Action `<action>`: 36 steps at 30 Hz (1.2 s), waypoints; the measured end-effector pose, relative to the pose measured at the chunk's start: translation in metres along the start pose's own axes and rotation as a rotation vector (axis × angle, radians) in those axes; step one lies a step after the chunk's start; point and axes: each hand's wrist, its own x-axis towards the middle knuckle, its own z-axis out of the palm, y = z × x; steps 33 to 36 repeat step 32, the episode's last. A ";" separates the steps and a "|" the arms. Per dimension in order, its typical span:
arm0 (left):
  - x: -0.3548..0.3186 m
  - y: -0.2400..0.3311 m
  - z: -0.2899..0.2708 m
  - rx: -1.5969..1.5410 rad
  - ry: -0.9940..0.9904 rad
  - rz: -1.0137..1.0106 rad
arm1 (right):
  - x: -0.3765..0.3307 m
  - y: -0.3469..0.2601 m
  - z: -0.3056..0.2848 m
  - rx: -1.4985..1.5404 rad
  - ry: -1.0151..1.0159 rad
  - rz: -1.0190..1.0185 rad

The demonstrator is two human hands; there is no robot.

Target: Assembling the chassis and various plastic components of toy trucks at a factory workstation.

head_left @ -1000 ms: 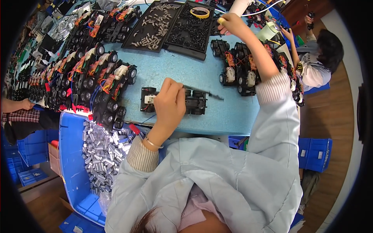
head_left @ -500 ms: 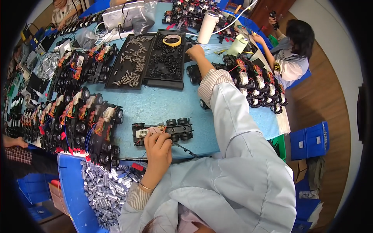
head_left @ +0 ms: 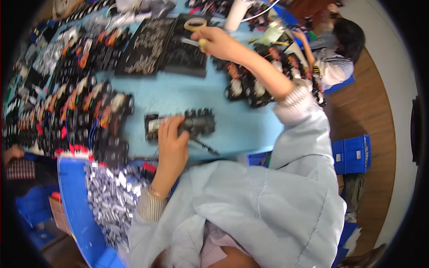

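Observation:
My left hand [head_left: 172, 140] grips a black six-wheeled toy car chassis [head_left: 199, 123] lying wheels-up on the blue table. Its fingers curl over the end with a white label, and a thin black strip [head_left: 205, 146] sticks out beside the hand toward the near edge. My right hand [head_left: 219, 43] is raised above the black parts tray, closed around a small tool [head_left: 192, 42] with a yellow handle and a silvery end. Motion blur hides the tool's exact kind. A roll of yellowish tape [head_left: 195, 24] lies in the tray next to that hand.
Two black trays [head_left: 182, 67] of small parts lie ahead. Rows of wired car chassis stand left [head_left: 76, 116] and right [head_left: 254, 87]. A blue bin [head_left: 73, 201] of silvery cylinders sits near left. A white bottle [head_left: 237, 15] stands behind; a co-worker [head_left: 337, 53] is at far right.
My right hand has come left from beside the tray's right edge to above it, now with a yellow-handled tool. The left hand stays on the chassis. The whole view has shifted.

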 end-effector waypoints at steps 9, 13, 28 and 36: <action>-0.005 -0.010 0.008 -0.070 0.009 -0.004 | -0.150 -0.040 0.072 -0.067 -0.238 0.268; -0.007 -0.006 0.004 -0.025 -0.006 0.030 | -0.158 -0.041 0.096 -0.107 -0.012 0.316; -0.007 -0.010 -0.002 -0.141 -0.052 -0.019 | -0.124 -0.030 0.099 -0.372 -0.211 0.135; -0.007 -0.008 -0.004 -0.157 -0.064 -0.030 | -0.079 -0.010 0.088 -0.246 -0.749 0.160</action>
